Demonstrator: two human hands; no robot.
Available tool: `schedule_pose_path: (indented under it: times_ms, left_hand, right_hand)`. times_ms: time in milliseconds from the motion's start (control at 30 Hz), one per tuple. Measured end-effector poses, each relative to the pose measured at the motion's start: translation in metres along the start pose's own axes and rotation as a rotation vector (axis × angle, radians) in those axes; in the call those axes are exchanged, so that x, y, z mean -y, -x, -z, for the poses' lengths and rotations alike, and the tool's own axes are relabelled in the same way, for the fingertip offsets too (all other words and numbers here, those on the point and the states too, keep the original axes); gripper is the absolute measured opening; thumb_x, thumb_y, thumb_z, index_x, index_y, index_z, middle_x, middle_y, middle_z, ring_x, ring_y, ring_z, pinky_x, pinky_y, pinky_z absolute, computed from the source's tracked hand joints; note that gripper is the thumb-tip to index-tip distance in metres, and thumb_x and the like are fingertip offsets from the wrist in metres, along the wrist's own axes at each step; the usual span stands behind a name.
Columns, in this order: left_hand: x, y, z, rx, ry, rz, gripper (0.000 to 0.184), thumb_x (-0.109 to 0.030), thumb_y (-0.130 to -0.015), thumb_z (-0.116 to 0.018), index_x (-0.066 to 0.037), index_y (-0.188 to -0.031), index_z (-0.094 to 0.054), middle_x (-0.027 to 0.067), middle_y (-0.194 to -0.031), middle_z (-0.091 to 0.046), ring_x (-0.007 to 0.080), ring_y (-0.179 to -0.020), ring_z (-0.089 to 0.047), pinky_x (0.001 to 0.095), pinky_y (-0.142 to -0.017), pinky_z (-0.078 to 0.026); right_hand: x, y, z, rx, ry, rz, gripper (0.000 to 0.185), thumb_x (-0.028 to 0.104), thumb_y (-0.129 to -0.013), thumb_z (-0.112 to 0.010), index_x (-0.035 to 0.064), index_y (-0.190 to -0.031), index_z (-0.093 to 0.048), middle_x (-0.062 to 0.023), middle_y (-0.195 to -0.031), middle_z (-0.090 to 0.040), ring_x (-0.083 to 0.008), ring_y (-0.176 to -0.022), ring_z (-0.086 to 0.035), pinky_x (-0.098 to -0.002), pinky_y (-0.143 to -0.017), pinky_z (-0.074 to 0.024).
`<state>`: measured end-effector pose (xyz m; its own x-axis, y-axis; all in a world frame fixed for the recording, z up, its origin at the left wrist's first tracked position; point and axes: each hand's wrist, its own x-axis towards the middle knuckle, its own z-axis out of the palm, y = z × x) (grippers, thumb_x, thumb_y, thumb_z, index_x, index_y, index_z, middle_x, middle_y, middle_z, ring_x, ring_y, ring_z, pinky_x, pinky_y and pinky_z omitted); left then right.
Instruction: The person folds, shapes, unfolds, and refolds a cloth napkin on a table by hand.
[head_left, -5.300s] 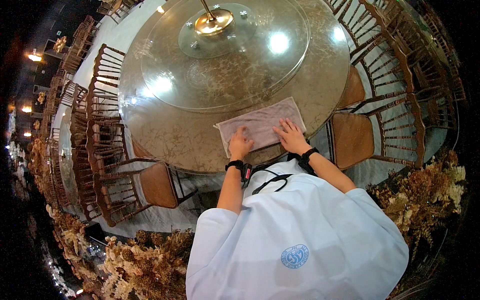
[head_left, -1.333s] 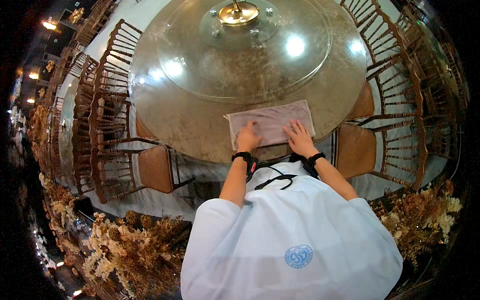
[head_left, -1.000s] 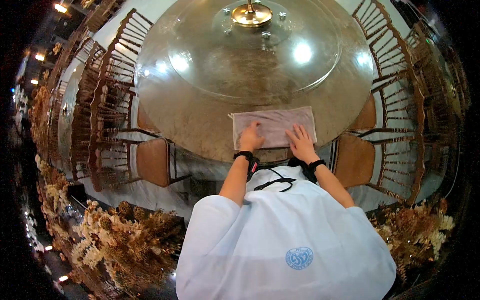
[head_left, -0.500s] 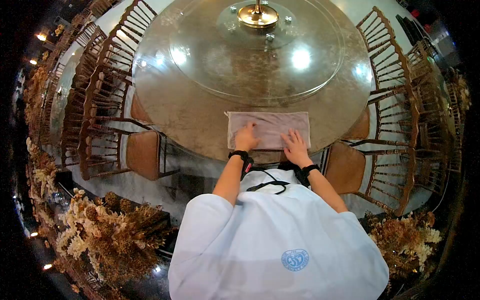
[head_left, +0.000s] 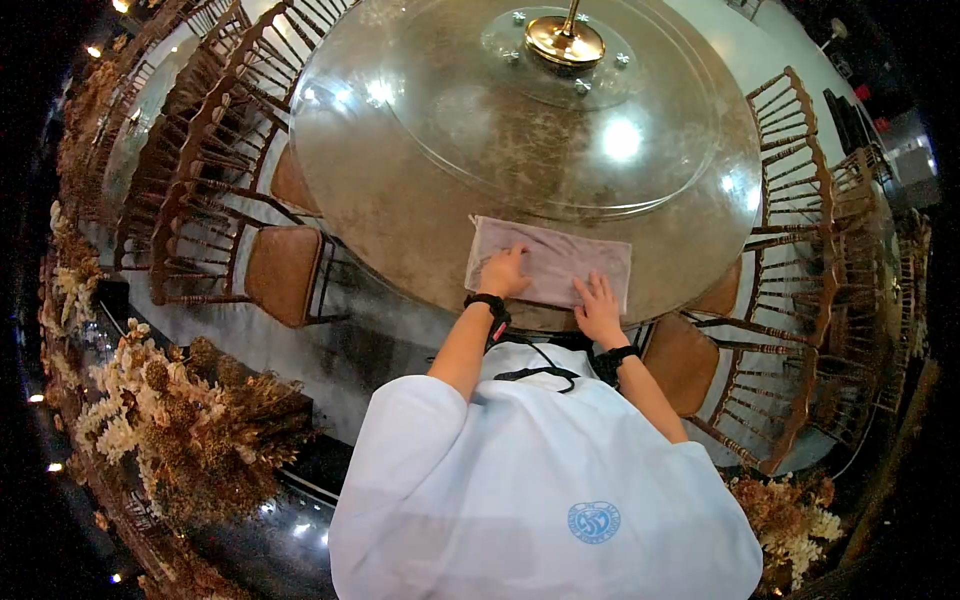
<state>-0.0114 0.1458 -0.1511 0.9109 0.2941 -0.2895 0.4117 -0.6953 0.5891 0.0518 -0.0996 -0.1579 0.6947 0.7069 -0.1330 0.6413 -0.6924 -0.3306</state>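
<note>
From the head, a cloth [head_left: 555, 254] lies flat on the table [head_left: 420, 220] near its edge, partly hidden by the left hand [head_left: 505, 273], fingers loosely bent, and the right hand [head_left: 600, 308], fingers spread, both released. The gold stand [head_left: 565, 42] is cut off above. Lettering on the shirt [head_left: 520, 440]'s blue emblem [head_left: 594, 523] is too small to read.

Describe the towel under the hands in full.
The towel is a mauve-grey rectangle with paler edges, soft-looking, spread nearly flat with slight wrinkles. It lies on the round table, near the rim. The left hand rests on its left part; the right hand, fingers spread, reaches over its near edge.
</note>
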Motion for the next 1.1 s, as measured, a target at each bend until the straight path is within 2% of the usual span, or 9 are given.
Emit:
schedule_pose_path:
  times_ms: [300,367,500,600,667,767,867,967,1100]
  left_hand:
    - [0.004,-0.002,-0.003,0.069,-0.022,0.007,0.063,-0.023,-0.068,-0.071,-0.018,-0.124,-0.043,0.0151,-0.113,-0.058,0.0354,-0.108,-0.051,0.045,-0.088,-0.045]
    - [0.012,-0.005,-0.013,-0.044,-0.001,-0.084,0.061,-0.022,-0.067,-0.069,-0.014,-0.122,-0.046,0.0196,-0.107,-0.06,0.0359,-0.102,-0.056,0.0464,-0.086,-0.045]
    - [0.001,0.002,-0.001,0.097,0.003,0.024,0.061,-0.023,-0.069,-0.071,-0.018,-0.123,-0.043,0.0156,-0.112,-0.058,0.0353,-0.108,-0.051,0.0458,-0.088,-0.045]
    - [0.009,0.002,-0.012,0.042,0.006,-0.026,0.061,-0.02,-0.07,-0.069,-0.013,-0.124,-0.043,0.0174,-0.109,-0.057,0.0374,-0.104,-0.051,0.0471,-0.087,-0.044]
    - [0.014,0.01,-0.025,-0.145,-0.083,-0.1,0.059,-0.017,-0.07,-0.068,-0.008,-0.123,-0.042,0.0184,-0.107,-0.055,0.038,-0.103,-0.05,0.0478,-0.086,-0.044]
    - [-0.001,0.038,-0.013,-0.184,-0.226,-0.128,0.056,-0.015,-0.069,-0.067,-0.005,-0.119,-0.045,0.0184,-0.107,-0.054,0.038,-0.102,-0.048,0.0466,-0.085,-0.043]
    - [0.027,0.027,-0.041,-0.234,-0.161,-0.245,0.055,-0.014,-0.065,-0.066,-0.006,-0.117,-0.048,0.0172,-0.107,-0.052,0.0367,-0.102,-0.047,0.0458,-0.085,-0.043]
    - [0.016,0.036,-0.034,-0.25,-0.068,-0.163,0.053,-0.012,-0.063,-0.065,-0.007,-0.114,-0.051,0.0169,-0.108,-0.052,0.0363,-0.099,-0.048,0.0453,-0.086,-0.042]
    - [0.006,0.044,-0.025,-0.181,-0.161,-0.099,0.053,-0.017,-0.067,-0.066,-0.009,-0.117,-0.05,0.0177,-0.111,-0.049,0.0373,-0.103,-0.044,0.046,-0.089,-0.04]
  right_hand:
    - [0.005,0.009,0.001,-0.011,-0.041,-0.017,0.062,0.019,-0.078,-0.059,0.0243,-0.136,-0.04,-0.0161,-0.147,-0.026,-0.0407,-0.133,-0.024,-0.0545,-0.101,-0.03]
    - [0.008,0.014,0.002,-0.009,-0.056,-0.04,0.061,0.019,-0.078,-0.059,0.0235,-0.136,-0.04,-0.0164,-0.147,-0.027,-0.041,-0.133,-0.024,-0.0548,-0.101,-0.0301]
    - [0.013,0.023,0.007,0.043,-0.031,-0.066,0.059,0.019,-0.079,-0.059,0.0197,-0.135,-0.041,-0.0168,-0.145,-0.028,-0.0395,-0.133,-0.026,-0.054,-0.1,-0.032]
    - [0.014,0.024,0.012,0.049,-0.028,-0.047,0.055,0.02,-0.08,-0.059,0.0176,-0.133,-0.044,-0.0181,-0.145,-0.029,-0.0385,-0.131,-0.029,-0.0513,-0.1,-0.0339]
    - [0.012,0.018,0.018,0.036,-0.026,-0.015,0.054,0.02,-0.08,-0.059,0.0169,-0.132,-0.045,-0.0192,-0.144,-0.029,-0.0381,-0.13,-0.032,-0.0494,-0.1,-0.035]
    - [0.01,0.007,0.026,0.167,-0.139,-0.006,0.051,0.02,-0.08,-0.058,0.0158,-0.129,-0.048,-0.0219,-0.142,-0.032,-0.0381,-0.127,-0.035,-0.0463,-0.1,-0.0361]
    - [0.001,-0.003,0.025,0.241,-0.129,-0.023,0.046,0.017,-0.081,-0.058,0.0142,-0.126,-0.052,-0.0223,-0.131,-0.043,-0.0402,-0.12,-0.041,-0.0442,-0.099,-0.0365]
    - [-0.005,-0.007,0.025,0.219,-0.071,0.101,0.039,0.018,-0.081,-0.057,0.014,-0.12,-0.057,-0.0221,-0.125,-0.048,-0.0404,-0.113,-0.046,-0.0458,-0.096,-0.0386]
    - [0.0,-0.014,0.035,0.217,-0.048,0.09,0.037,0.017,-0.081,-0.054,0.0137,-0.117,-0.059,-0.0213,-0.119,-0.052,-0.0398,-0.108,-0.048,-0.046,-0.092,-0.0411]
